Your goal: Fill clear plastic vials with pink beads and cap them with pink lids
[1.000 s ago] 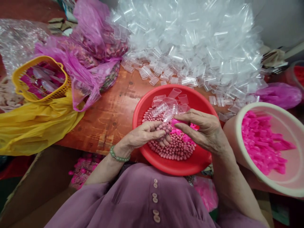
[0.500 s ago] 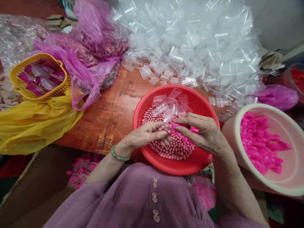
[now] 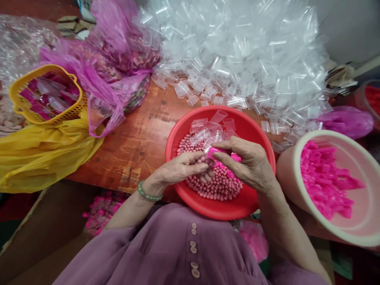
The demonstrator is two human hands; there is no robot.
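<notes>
Over a red basin (image 3: 219, 210) my two hands meet. My left hand (image 3: 187, 168), with a green bead bracelet (image 3: 148, 193) at its wrist, is closed around a clear plastic tube (image 3: 207, 148) that has pink beads in it. My right hand (image 3: 245, 160) pinches a bright pink cap (image 3: 214, 152) between thumb and fingers, at the upper end of the tube. Below them lie many dusty-pink beads (image 3: 218, 188), several loose clear tubes (image 3: 219, 116) and more pink caps (image 3: 236, 157).
A large heap of clear tubes (image 3: 237, 51) covers the back of the wooden table (image 3: 133, 134). To the right stands a pale bucket (image 3: 297, 174) of pink caps. A yellow basket (image 3: 80, 103), a yellow bag (image 3: 47, 154) and purple bags (image 3: 109, 95) lie at left.
My right hand has moved left with the pink cap, bringing it against the tube's end. My left hand has hardly moved. More pink caps in the basin now show beneath my right hand.
</notes>
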